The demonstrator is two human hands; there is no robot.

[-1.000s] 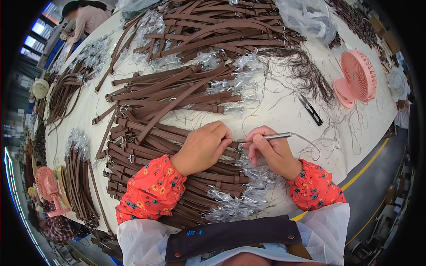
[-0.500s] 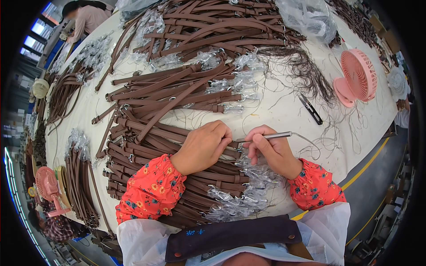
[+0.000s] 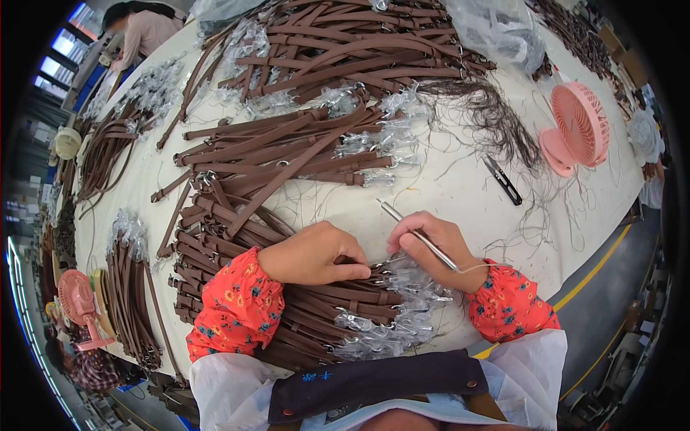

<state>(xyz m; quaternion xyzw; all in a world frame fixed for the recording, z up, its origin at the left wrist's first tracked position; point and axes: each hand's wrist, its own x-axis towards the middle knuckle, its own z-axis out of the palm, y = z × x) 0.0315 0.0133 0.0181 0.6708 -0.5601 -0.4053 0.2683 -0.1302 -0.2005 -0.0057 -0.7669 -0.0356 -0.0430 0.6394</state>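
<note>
My right hand (image 3: 447, 248) grips a slim, pen-shaped metal tool (image 3: 394, 213) with a thin cord at its rear. The tool's tip points up and away to the left, over the white cloth. Beside it, my left hand (image 3: 305, 256) is closed, thumb and fingertips together above a pile of brown straps (image 3: 345, 293); what they pinch is hidden. The right fingertips hang by strap ends wrapped in clear plastic (image 3: 417, 287), just right of the left fingertips. Whether they touch the plastic, I cannot tell.
Thread snips (image 3: 503, 181) lie right of centre near a tangle of dark threads (image 3: 496, 111). A pink fan (image 3: 578, 126) stands at the right, another pink fan (image 3: 77, 298) at the left. More brown straps (image 3: 359, 47) are heaped at the back. A person (image 3: 144, 32) works far left.
The left hand has moved nearer and slightly left. My right hand has turned the tool, so its tip, earlier by the left fingertips, now points up and away from them.
</note>
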